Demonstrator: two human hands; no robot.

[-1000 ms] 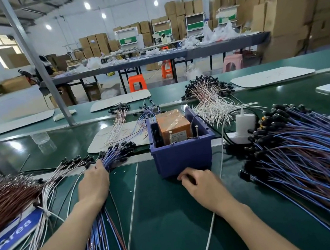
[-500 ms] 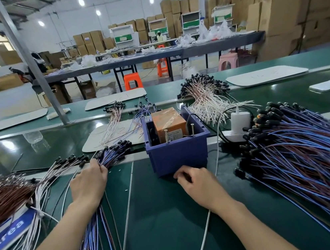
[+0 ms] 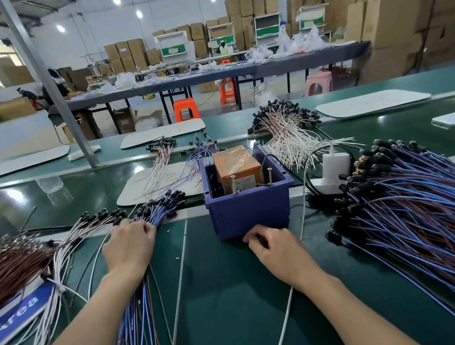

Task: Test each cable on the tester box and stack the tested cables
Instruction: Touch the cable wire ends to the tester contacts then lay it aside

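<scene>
Little has shifted since a second ago: our left hand (image 3: pixel 130 247) still lies palm down on the blue cables (image 3: pixel 140 314) near the left edge of the bench (image 3: pixel 231 302), fingers curled into the bundle just behind its black plugs (image 3: pixel 164 204). Our right hand (image 3: pixel 278 249) stays on the bench just in front of the tester box (image 3: pixel 250 212), fingers curled tight; we cannot tell whether they pinch anything. A larger heap of cables (image 3: pixel 429 218) lies by the right edge.
</scene>
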